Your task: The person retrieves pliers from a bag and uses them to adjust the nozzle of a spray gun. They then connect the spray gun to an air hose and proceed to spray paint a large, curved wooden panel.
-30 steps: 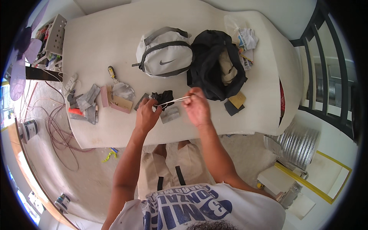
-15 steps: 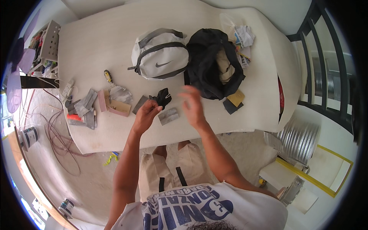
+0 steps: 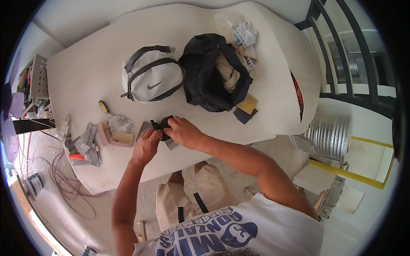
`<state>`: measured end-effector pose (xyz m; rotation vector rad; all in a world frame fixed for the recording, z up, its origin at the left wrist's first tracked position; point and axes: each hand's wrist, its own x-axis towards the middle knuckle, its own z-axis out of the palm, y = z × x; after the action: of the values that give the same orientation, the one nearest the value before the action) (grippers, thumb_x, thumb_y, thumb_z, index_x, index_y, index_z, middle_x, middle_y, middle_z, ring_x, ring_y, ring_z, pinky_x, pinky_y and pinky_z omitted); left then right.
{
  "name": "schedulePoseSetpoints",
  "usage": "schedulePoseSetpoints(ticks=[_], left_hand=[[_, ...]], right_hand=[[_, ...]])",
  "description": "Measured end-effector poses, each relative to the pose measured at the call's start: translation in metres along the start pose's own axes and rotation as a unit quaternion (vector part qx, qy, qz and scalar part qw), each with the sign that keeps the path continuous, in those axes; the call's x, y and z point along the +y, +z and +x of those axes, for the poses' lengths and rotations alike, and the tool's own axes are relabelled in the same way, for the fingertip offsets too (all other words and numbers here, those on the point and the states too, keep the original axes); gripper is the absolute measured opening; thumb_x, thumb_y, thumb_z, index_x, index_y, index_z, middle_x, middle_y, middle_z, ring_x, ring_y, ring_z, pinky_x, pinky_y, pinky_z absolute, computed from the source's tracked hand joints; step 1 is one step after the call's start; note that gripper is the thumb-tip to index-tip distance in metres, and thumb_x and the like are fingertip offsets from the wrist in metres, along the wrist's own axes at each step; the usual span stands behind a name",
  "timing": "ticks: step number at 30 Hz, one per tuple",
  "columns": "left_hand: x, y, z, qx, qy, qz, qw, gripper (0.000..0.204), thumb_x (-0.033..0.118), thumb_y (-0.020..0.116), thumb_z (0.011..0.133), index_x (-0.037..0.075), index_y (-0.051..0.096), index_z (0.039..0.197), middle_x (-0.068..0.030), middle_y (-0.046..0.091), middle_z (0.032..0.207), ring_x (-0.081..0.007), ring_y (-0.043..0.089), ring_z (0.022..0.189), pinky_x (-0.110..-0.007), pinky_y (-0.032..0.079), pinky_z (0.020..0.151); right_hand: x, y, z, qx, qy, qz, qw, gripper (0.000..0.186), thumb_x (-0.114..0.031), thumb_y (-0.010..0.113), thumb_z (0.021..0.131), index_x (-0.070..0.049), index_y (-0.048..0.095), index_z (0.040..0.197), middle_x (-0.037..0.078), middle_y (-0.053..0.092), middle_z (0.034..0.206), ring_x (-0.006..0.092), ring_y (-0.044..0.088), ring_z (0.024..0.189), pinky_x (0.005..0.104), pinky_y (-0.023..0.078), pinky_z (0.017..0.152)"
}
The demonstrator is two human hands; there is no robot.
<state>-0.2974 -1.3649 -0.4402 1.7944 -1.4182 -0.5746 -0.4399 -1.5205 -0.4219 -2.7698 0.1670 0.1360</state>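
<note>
Most of the small black object (image 3: 163, 125) is covered by the fingers of both hands, so its shape and kind are hard to make out. A flat grey piece (image 3: 171, 144) beneath the hands is also partly hidden. The surface is a large off-white table (image 3: 85, 72) with curved edges, over a dusty concrete floor (image 3: 265, 149); tangled red cables (image 3: 64, 183) lie at the left. The left hand (image 3: 146, 146) and right hand (image 3: 183, 131) meet at the table's near edge, fingers closed on the black object between them. A grey-and-white backpack (image 3: 151, 79) and an open black bag (image 3: 215, 72) lie farther away.
</note>
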Motion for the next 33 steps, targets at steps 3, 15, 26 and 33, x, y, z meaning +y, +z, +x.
schedulePoseSetpoints(ticks=[3,15,26,33], left_hand=[[0.009,0.001,0.001,-0.021,0.002,0.002,1.000,0.029,-0.004,0.068,0.081,0.006,0.062,0.108,-0.0141,0.059,0.090,-0.0385,0.060,0.087,-0.046,0.049,0.072],[0.010,-0.011,-0.003,-0.126,0.037,0.069,0.989,0.017,0.001,0.060,0.080,0.009,0.064,0.095,-0.0113,0.059,0.094,-0.0350,0.060,0.088,-0.045,0.052,0.080],[0.023,-0.002,-0.015,0.052,-0.160,0.017,0.986,0.025,0.014,0.072,0.090,-0.001,0.061,0.073,-0.0176,0.059,0.071,-0.0391,0.059,0.063,-0.044,0.046,0.057],[0.033,0.016,-0.008,0.196,-0.225,0.036,0.954,0.015,0.011,0.072,0.088,-0.002,0.066,0.084,-0.0170,0.066,0.086,-0.0349,0.064,0.069,-0.040,0.050,0.063]], right_hand=[[0.012,0.010,-0.001,0.028,-0.065,-0.018,0.997,0.010,-0.013,0.061,0.085,-0.008,0.070,0.087,0.007,0.058,0.109,0.0259,0.055,0.109,0.0400,0.047,0.088],[0.012,0.024,-0.016,0.018,-0.088,-0.021,0.996,0.014,-0.024,0.064,0.086,-0.013,0.072,0.091,0.010,0.058,0.114,0.0309,0.051,0.115,0.0458,0.043,0.090],[0.028,-0.010,-0.023,-0.052,0.102,0.041,0.993,0.026,-0.028,0.069,0.089,-0.003,0.072,0.083,0.013,0.061,0.103,0.0258,0.059,0.102,0.0429,0.046,0.082],[0.006,0.006,-0.022,-0.013,0.183,0.005,0.983,0.031,-0.010,0.069,0.087,0.000,0.063,0.115,0.016,0.055,0.108,0.0303,0.059,0.097,0.0422,0.053,0.077]])
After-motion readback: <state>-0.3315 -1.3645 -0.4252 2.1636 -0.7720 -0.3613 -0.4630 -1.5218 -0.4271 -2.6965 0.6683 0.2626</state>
